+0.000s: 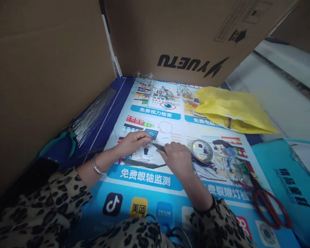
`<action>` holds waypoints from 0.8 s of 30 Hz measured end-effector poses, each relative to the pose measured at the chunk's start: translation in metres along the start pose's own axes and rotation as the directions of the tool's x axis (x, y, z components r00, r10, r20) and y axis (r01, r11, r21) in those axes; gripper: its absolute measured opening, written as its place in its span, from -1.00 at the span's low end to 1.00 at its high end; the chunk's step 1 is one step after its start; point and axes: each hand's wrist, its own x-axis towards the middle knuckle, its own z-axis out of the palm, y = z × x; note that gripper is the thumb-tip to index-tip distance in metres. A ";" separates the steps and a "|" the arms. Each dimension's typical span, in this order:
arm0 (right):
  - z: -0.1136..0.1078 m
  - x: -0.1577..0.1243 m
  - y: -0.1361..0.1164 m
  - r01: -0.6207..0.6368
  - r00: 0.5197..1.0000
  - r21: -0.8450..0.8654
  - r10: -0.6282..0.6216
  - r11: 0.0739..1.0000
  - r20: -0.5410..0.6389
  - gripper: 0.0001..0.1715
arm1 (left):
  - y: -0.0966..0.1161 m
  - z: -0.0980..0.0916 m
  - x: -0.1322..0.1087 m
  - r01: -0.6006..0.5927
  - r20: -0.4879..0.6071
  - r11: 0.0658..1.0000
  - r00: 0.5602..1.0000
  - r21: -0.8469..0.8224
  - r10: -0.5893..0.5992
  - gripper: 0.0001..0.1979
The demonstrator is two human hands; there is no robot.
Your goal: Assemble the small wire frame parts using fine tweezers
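My left hand [135, 142] is closed in a pinch, thumb against fingers; what it pinches is too small to make out. My right hand [179, 158] is wrapped round a dark, pointed tool [158, 147], its tip directed at my left fingertips. The tool's kind is unclear, as my fingers hide most of it. Just beyond the hands lies a thin loop with clear beads [165, 127]. Small clear beads [144, 157] and a flat dark strip [142, 163] rest on the printed sheet below my hands. Right of my right hand is a roll of tape [202, 150].
Tangled wires and threads [239, 170] lie near red-handled scissors [270, 203] on the right. A yellow bag [235, 108] and a teal bag [286, 186] stand beside the printed sheet [150, 187]. Thin metal wires [93, 113] and teal-handled pliers [72, 143] are left. Cardboard [155, 38] walls the back.
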 end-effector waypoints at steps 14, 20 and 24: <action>-0.007 0.003 0.001 -0.222 0.972 0.567 0.229 0.794 0.059 -0.68 | 0.005 0.005 -0.003 -0.096 -0.145 0.994 0.984 0.051 0.102 -0.73; -0.009 0.003 -0.012 -0.192 0.975 0.731 0.215 0.655 0.063 -0.82 | 0.007 0.008 -0.003 -0.128 -0.115 0.992 0.985 0.022 0.130 -0.75; -0.004 0.002 -0.015 -0.145 0.978 0.747 0.207 0.649 0.010 -0.82 | 0.008 0.008 -0.004 -0.080 -0.081 0.993 0.994 -0.087 0.073 -0.76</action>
